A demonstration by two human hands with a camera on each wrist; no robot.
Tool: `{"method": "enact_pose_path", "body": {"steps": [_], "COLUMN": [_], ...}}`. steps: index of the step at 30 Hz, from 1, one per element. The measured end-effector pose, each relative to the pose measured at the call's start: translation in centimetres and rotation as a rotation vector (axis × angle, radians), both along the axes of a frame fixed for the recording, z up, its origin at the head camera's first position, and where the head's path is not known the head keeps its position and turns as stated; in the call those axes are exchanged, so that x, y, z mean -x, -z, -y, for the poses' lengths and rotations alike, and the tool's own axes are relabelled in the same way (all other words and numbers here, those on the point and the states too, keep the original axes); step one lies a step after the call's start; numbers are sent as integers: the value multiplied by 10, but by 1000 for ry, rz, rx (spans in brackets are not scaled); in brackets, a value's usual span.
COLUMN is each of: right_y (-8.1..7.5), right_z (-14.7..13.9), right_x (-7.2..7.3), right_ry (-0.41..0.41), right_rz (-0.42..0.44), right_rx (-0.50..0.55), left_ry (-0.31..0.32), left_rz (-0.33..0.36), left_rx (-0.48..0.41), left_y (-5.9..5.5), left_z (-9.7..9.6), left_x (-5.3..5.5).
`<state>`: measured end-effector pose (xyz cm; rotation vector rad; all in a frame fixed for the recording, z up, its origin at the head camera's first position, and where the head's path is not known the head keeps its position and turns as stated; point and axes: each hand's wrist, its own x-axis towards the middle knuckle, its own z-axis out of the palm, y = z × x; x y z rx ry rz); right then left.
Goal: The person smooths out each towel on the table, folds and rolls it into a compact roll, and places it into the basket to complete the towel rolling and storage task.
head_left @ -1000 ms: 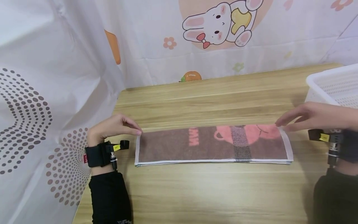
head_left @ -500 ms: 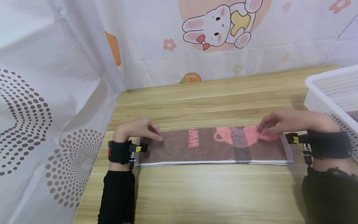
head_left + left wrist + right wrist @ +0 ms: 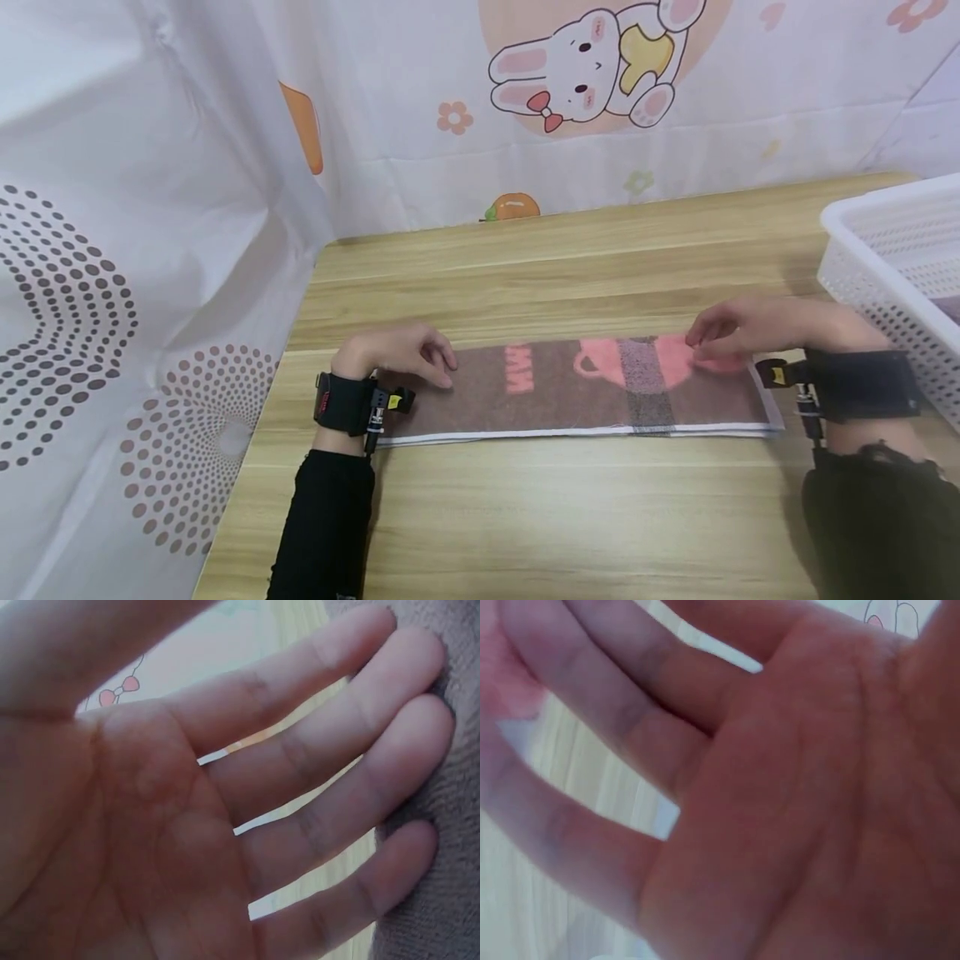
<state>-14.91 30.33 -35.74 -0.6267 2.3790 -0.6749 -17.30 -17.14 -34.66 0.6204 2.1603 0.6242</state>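
A brown towel [image 3: 555,392] lies folded into a long flat strip on the wooden table, with pink print, a grey band and white hems. Over its left part is my left hand [image 3: 397,354]; in the left wrist view the slightly spread fingers [image 3: 345,795] are nearly straight, their tips at the towel's brown pile [image 3: 450,885]. My right hand [image 3: 757,325] lies over the pink print near the right end, fingertips right at the cloth. Long, relaxed fingers [image 3: 592,690] show in the right wrist view, beside a pink patch of towel [image 3: 510,682].
A white perforated plastic basket [image 3: 870,258] stands at the right, with something dark purplish inside [image 3: 947,307]. Behind the table [image 3: 570,517] hangs a white curtain [image 3: 405,125] with a rabbit print. A dotted white sheet [image 3: 180,275] hangs at the left.
Both hands have come inward from the towel's far corners: the left moved right along it, the right moved left onto the pink print. The towel itself stays in place.
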Motion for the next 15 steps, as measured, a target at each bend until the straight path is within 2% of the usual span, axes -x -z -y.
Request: {"method": "enact_pose_path", "body": {"steps": [4,8,10,15], "right_y": [4,8,9,10], "right_z": [2,6,8,5], "right_x": [4,8,9,11], "right_ry": [37,78,81,94], "right_rz": [-102,-223,-284,-370], "right_rx": [-5,16,-6,-45], "left_ry": [-5,28,42,59], "left_rz": [3,-37,-63,-95], "left_rx": [-9,-33,-50,-42], "left_y": [-2,-6,-7,-10], "left_z": [-4,-17,-22,-29], "left_x": [-3,-7,-8,-9]}}
